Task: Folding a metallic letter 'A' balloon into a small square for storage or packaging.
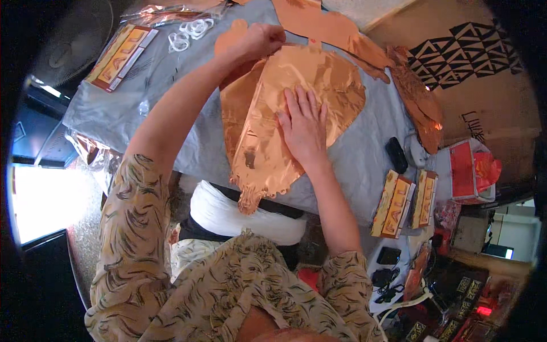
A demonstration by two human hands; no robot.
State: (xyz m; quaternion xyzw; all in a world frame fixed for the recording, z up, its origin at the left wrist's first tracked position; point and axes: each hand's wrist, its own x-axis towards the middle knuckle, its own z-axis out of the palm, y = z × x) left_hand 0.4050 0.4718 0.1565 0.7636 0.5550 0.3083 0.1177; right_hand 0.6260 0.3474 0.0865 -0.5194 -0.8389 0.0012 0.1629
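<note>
Has a copper-coloured foil piece [265, 128] spread flat mid-table on the grey cloth [356, 165], with a narrow, wavy end at the near edge. Presses on it with the right hand [305, 122], palm down, fingers a little apart. Curls the fingers of the left hand [265, 41] together at its far edge; cannot tell whether clamped on it. Has more copper foil [319, 20] beyond, white loops [198, 27] and a printed pack [121, 60] far left. Has a black oblong object [396, 155] at right, near two similar packs [393, 205] and a red-and-white box [460, 171].
</note>
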